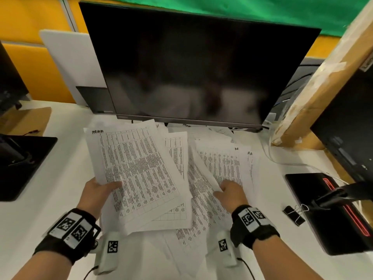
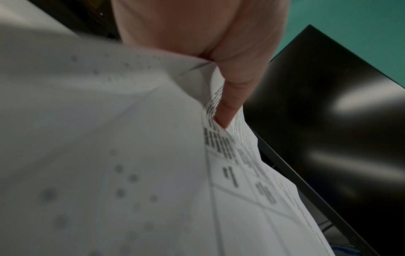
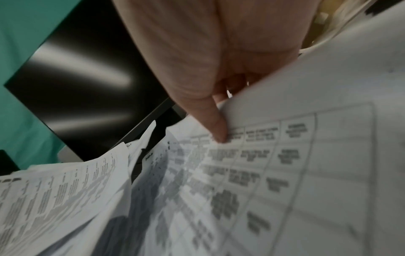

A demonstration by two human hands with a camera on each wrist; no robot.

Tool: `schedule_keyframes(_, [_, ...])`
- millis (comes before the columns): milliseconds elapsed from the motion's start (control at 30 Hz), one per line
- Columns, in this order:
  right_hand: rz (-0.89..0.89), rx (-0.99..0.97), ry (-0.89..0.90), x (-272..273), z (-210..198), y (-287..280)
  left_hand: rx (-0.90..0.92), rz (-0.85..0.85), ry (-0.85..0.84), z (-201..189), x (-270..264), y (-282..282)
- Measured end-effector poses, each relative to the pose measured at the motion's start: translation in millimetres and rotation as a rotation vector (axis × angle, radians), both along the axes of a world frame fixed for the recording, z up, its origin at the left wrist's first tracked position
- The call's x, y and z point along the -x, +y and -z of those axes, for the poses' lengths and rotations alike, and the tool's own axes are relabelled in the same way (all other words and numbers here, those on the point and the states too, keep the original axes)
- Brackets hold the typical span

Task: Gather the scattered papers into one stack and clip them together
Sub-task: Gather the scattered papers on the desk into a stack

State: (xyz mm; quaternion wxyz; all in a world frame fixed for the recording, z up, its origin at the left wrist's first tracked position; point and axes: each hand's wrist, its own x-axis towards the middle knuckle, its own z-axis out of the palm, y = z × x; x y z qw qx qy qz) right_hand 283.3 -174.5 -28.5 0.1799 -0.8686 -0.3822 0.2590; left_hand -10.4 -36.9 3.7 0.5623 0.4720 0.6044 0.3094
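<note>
Item: left hand point(image 1: 96, 188) gripping gathered papers point(image 1: 137, 168) at 9 o'clock, right hand point(image 1: 230, 191) pinching loose sheet point(image 1: 220, 164) at 3 o'clock on desk point(image 1: 66, 178), binder clips point(image 1: 293, 215) further right; risk: uneven bundle likely slipping, fanning apart.

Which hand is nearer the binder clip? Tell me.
Right. The right hand pinches a sheet left of the binder clip, which lies on the desk; the left hand grips papers across the pile, much farther away.

printed tables on the papers point(image 1: 141, 170) — blurred, no text readable
</note>
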Motion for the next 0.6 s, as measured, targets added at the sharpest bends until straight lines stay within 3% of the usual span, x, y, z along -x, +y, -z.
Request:
schedule_keyframes(133, [0.081,-0.095,0.066,-1.0,-1.7,3.8,-0.008,-0.009,0.006,0.3,9.5,-4.0])
schedule_keyframes(367, [-0.027,-0.003,0.143,23.5,2.3,16.1,0.025,-0.014,0.05,13.3,24.0,-12.5])
schedule_keyframes(500, [0.131,-0.125,0.161,9.8,-3.5,8.3,0.018,-0.014,0.033,9.4,22.3,-11.0])
schedule_keyframes(600, [0.275,-0.11,-0.011,-14.0,-1.5,-7.8,-0.001,-0.031,0.028,7.7,21.0,-7.9])
